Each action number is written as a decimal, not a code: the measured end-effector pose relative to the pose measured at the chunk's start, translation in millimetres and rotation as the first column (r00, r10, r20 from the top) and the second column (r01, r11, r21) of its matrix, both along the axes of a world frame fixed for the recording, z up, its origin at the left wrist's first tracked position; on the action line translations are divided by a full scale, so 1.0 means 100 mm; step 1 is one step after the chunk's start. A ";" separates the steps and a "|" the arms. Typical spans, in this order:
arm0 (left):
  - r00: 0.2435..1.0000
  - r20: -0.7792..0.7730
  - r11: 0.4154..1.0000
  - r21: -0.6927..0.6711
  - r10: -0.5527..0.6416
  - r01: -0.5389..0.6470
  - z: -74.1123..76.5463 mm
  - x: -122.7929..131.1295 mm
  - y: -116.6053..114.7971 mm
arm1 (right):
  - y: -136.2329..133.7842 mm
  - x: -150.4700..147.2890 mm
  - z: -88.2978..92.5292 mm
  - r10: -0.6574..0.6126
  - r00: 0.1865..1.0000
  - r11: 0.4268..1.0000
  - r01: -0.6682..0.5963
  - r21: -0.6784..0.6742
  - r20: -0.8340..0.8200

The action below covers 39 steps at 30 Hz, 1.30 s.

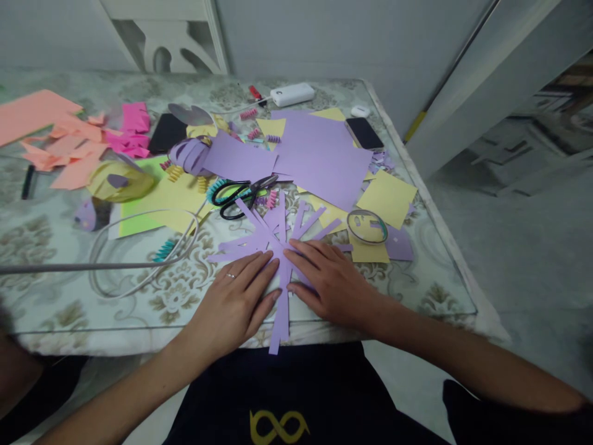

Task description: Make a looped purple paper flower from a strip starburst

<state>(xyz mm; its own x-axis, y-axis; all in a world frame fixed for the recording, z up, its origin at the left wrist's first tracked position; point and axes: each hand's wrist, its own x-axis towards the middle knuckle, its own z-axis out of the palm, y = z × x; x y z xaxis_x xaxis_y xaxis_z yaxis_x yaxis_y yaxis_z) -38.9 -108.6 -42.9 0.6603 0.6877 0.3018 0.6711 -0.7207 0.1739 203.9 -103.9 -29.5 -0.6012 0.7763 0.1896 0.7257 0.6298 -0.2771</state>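
Purple paper strips [283, 309] lie crossed like a star near the table's front edge, two of their ends hanging over it. My left hand [238, 296], with a ring on one finger, rests on the left side of the star, fingers stretched towards its centre. From the right, my right hand [331, 278] lies on the strips with its fingers extended to the middle. Both hands press the paper flat and cover part of it. Just behind the star are black-handled scissors [243, 194]. A roll of clear tape [367, 227] stands to the right on yellow paper [388, 198].
A white cable [143, 216] loops across the left side. Purple sheets [319, 154], a phone [364, 133], a white power bank [291, 94] and coiled paper strips [164, 250] lie around. Orange paper [39, 111] and yellow paper shapes [120, 180] fill the back left.
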 end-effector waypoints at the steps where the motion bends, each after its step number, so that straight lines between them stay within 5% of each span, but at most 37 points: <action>1: 1.000 -0.002 1.000 -0.004 -0.001 0.001 0.00 0.00 0.00 | 0.00 0.00 0.01 -0.002 1.000 1.000 0.002 -0.004 0.001; 25: 0.999 0.037 1.000 -0.028 0.001 0.000 0.00 0.00 0.00 | 0.04 -0.03 0.10 0.023 1.000 0.998 -0.022 -0.059 0.005; 34: 0.999 0.053 1.000 0.025 -0.013 0.011 0.26 0.11 0.14 | 0.27 0.10 0.31 -0.030 0.949 0.999 0.038 0.020 -0.314; 39: 0.996 -0.076 0.999 0.031 -0.039 0.041 0.23 0.25 0.23 | 0.51 0.25 0.38 -0.075 0.934 0.994 0.100 0.053 -0.349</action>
<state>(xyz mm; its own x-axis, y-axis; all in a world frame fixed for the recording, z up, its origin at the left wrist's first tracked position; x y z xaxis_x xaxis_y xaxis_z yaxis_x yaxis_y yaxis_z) -14.1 -85.8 -19.8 0.7090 0.6509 0.2713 0.6518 -0.7518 0.1000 229.2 -52.5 8.6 -0.4190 0.8006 0.4284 0.6460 0.5944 -0.4789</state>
